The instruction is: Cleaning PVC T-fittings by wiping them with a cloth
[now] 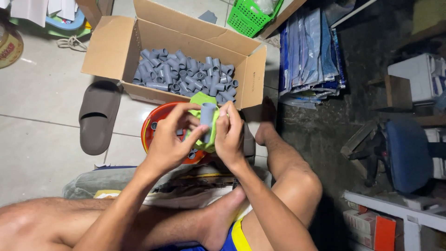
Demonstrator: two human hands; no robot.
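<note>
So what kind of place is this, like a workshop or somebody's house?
Probably a home floor used as a makeshift work spot. A person sits on pale floor tiles beside a house slipper, wiping a grey pipe fitting with a green cloth, with a cardboard box of the same fittings in front.

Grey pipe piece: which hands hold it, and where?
Both hands, left hand and right hand, hold the grey pipe piece by its sides, with a green cloth behind it.
</note>
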